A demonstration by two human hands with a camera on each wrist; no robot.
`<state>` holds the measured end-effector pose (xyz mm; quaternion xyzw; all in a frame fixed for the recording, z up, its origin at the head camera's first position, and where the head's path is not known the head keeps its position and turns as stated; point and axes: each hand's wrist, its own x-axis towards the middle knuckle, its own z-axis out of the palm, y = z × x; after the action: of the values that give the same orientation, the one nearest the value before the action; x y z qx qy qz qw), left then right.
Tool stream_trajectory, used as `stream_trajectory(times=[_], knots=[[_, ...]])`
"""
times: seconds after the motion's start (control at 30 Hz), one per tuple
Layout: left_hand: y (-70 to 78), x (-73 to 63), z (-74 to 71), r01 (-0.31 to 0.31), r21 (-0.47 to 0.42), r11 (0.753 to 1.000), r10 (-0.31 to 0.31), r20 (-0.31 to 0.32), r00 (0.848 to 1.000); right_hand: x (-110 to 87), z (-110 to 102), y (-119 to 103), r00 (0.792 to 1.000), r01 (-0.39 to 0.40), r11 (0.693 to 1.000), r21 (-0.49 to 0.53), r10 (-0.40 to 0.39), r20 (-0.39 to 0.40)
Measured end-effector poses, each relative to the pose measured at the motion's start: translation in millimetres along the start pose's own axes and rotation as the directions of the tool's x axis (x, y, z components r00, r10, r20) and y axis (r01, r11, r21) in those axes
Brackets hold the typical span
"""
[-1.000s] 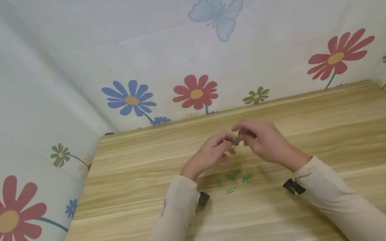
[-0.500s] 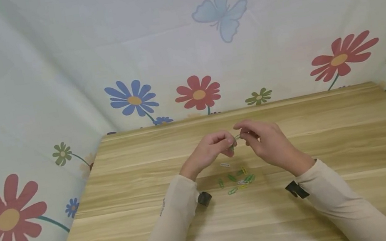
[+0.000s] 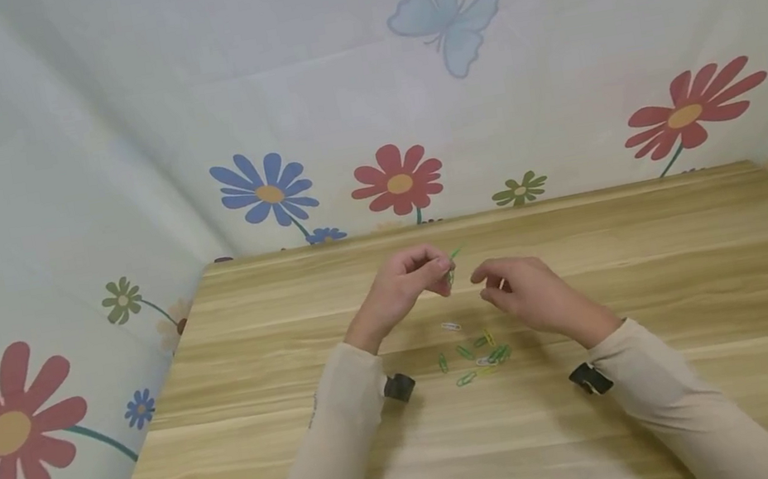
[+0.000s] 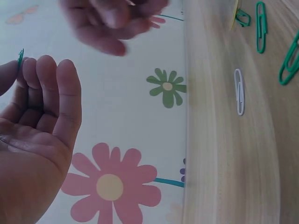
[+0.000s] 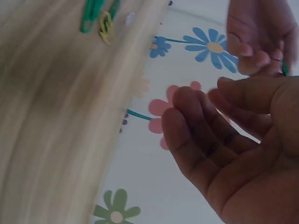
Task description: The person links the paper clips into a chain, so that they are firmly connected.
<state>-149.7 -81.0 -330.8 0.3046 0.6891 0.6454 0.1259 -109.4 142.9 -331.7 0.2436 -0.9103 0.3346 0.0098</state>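
Observation:
My left hand (image 3: 402, 283) is raised above the table and pinches a green paper clip (image 3: 457, 251) between thumb and fingertips. Part of the green shows above the fingers and part below; whether this is one clip or linked ones is too small to tell. In the left wrist view only a thin green end (image 4: 20, 57) sticks out at the thumb tip. Just to the right, my right hand (image 3: 531, 291) hovers with loosely bent fingers and nothing in them, apart from the left. On the table below lie a white paper clip (image 3: 451, 327) and a green paper clip (image 3: 443, 362).
Several more green, yellow and white clips lie close together, among them a yellow paper clip (image 3: 488, 338) and a lower green paper clip (image 3: 466, 380). The wooden table (image 3: 253, 461) ends at the back against a flower-printed curtain (image 3: 298, 77).
The right hand has let go of the clip and drawn back slightly down. My left hand has moved up and left with the green clip, so a gap now separates the hands.

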Motion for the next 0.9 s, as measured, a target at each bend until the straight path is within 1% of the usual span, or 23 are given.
stream_trajectory(times=[0.07, 0.2, 0.3, 0.4, 0.5, 0.63, 0.73, 0.83, 0.9], knots=[[1.6, -0.4, -1.7, -0.017, -0.006, 1.000, 0.017, -0.023, 1.000, 4.6, 7.8, 3.9, 0.998, -0.004, 1.000, -0.021, 0.006, 0.070], [4.1, 0.0, -3.7, -0.056, -0.018, 0.998, 0.055, -0.050, 0.997, 12.7, 23.3, 7.9, 0.986, -0.007, 0.999, -0.034, 0.012, 0.169], [6.3, 1.1, -3.7, -0.089, -0.024, 0.996, 0.087, -0.054, 0.995, 18.2, 33.2, 8.9, 0.970, -0.026, 0.999, -0.038, 0.035, 0.242], [7.9, 2.8, -3.1, -0.109, -0.016, 0.994, 0.107, -0.059, 0.992, 24.6, 41.2, 8.5, 0.951, -0.058, 0.997, -0.045, 0.068, 0.301], [9.8, 2.2, -4.7, -0.109, -0.001, 0.994, 0.109, -0.071, 0.992, 32.0, 49.3, 4.3, 0.940, -0.072, 0.996, -0.061, 0.088, 0.329], [14.5, 2.1, -4.9, -0.109, 0.019, 0.994, 0.110, -0.074, 0.991, 37.0, 53.0, -3.0, 0.941, -0.061, 0.992, -0.108, 0.093, 0.327], [17.9, 1.6, -5.3, -0.116, 0.027, 0.993, 0.118, -0.062, 0.991, 38.2, 54.2, -6.5, 0.935, -0.067, 0.987, -0.146, 0.113, 0.337], [21.0, 0.1, -5.9, -0.119, 0.033, 0.992, 0.120, -0.051, 0.991, 38.8, 53.5, -6.9, 0.925, -0.069, 0.987, -0.144, 0.117, 0.361], [22.6, -0.8, -6.7, -0.119, 0.046, 0.992, 0.122, -0.054, 0.991, 40.0, 50.8, -5.2, 0.927, -0.057, 0.993, -0.107, 0.092, 0.363]])
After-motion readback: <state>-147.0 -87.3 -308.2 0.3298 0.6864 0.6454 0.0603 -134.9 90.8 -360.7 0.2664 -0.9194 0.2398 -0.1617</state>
